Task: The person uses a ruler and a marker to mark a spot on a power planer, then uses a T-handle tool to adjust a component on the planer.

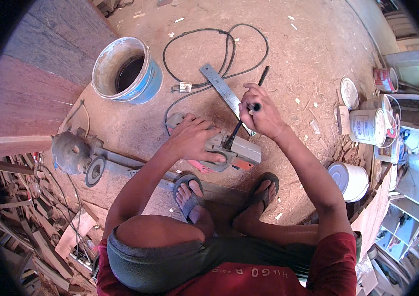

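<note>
A grey corded power tool [244,149], shaped like a hand planer with an orange-red patch at its right end, lies on the floor before my feet. My left hand [193,139] is closed over its body, thumb toward me, pressing it down. My right hand [262,112] is wrapped round a black wrench-like tool [235,134] with a thin shaft and a crossbar. The shaft's lower end meets the middle of the power tool; the exact contact is too small to make out. A steel ruler [215,81] lies just beyond, its near end partly behind my right hand.
A black cable [194,31] loops on the floor beyond. A blue bucket [142,84] with dark liquid stands far left. A bench grinder [73,153] and wood scraps [36,217] lie left. White tubs [367,127] line the right; a long board [219,190] runs by my sandals.
</note>
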Motion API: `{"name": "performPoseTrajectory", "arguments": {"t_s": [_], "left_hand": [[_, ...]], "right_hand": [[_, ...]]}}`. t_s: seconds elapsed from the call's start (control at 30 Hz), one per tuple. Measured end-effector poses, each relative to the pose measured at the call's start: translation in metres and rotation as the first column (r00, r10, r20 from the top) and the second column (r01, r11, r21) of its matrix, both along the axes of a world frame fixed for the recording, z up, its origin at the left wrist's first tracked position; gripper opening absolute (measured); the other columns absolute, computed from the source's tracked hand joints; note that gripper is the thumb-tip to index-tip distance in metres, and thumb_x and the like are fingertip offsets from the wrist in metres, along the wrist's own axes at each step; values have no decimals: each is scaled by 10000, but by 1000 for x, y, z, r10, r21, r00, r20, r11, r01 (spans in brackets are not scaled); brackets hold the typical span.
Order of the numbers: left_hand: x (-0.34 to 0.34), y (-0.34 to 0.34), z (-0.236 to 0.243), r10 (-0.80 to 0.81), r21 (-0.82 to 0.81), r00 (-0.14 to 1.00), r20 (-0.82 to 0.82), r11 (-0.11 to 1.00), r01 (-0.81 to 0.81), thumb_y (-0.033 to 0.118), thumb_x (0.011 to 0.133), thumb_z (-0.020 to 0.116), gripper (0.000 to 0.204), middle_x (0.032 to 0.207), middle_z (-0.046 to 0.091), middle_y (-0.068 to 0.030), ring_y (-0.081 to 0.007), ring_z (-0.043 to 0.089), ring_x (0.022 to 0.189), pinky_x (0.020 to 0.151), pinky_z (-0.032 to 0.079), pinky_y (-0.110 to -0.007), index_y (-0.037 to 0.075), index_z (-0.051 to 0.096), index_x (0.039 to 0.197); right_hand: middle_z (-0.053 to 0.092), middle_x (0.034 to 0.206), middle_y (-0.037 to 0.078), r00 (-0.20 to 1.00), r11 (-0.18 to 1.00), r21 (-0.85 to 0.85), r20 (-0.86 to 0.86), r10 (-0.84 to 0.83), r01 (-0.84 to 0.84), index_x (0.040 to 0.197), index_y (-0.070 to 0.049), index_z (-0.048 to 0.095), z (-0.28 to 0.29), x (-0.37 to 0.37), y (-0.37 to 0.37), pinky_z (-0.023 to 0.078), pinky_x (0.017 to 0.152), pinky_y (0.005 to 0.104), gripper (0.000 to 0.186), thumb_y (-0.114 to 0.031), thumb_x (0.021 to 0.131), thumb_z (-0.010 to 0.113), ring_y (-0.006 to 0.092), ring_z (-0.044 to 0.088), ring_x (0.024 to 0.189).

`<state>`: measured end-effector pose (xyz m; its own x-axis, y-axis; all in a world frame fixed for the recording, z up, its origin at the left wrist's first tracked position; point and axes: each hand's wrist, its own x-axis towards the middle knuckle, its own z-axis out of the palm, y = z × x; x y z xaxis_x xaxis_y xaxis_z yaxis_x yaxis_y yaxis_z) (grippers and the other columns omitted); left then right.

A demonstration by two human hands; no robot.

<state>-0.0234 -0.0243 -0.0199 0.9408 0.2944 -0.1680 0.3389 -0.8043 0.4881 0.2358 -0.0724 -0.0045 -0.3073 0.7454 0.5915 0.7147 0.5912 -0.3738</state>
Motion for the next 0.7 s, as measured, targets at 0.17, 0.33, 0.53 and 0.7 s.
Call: {"name": "performPoseTrajectory", "arguments": {"t_s": [0.17,0.33,0.53,0.7], "left_hand": [[0,0,1,4,-4,1000,0,1000,-4,787,719,699,942,1308,660,-141,-289,583,1272,1084,358,-454,66,673,1325],[0,-1,0,13,-17,1000,0,1000,-13,786,710,705,935,1314,657,-130,-279,575,1282,1067,362,-452,78,678,1321],[-1,-2,2,36,-4,999,3,999,-36,795,701,706,927,1263,664,-117,-271,578,1256,1010,368,-439,97,688,1311],[1,-5,2,46,9,999,-1,999,-46,803,695,703,941,1261,657,-126,-273,582,1239,966,359,-436,99,687,1319]], "right_hand": [[619,898,136,992,992,-4,-26,123,-123,1095,-39,399,-1,4,10,552,832,548,413,73,847,709,360,679,842],[632,877,163,992,999,-42,124,-15,20,1049,16,471,-2,5,3,513,785,464,368,-16,787,727,350,643,797],[638,847,171,983,996,-59,176,-48,60,992,33,482,-4,2,6,508,766,452,313,-44,801,717,353,634,741],[649,863,187,964,982,-137,251,-93,130,1010,36,471,2,-1,2,511,794,471,355,-90,813,739,370,646,785]]}}
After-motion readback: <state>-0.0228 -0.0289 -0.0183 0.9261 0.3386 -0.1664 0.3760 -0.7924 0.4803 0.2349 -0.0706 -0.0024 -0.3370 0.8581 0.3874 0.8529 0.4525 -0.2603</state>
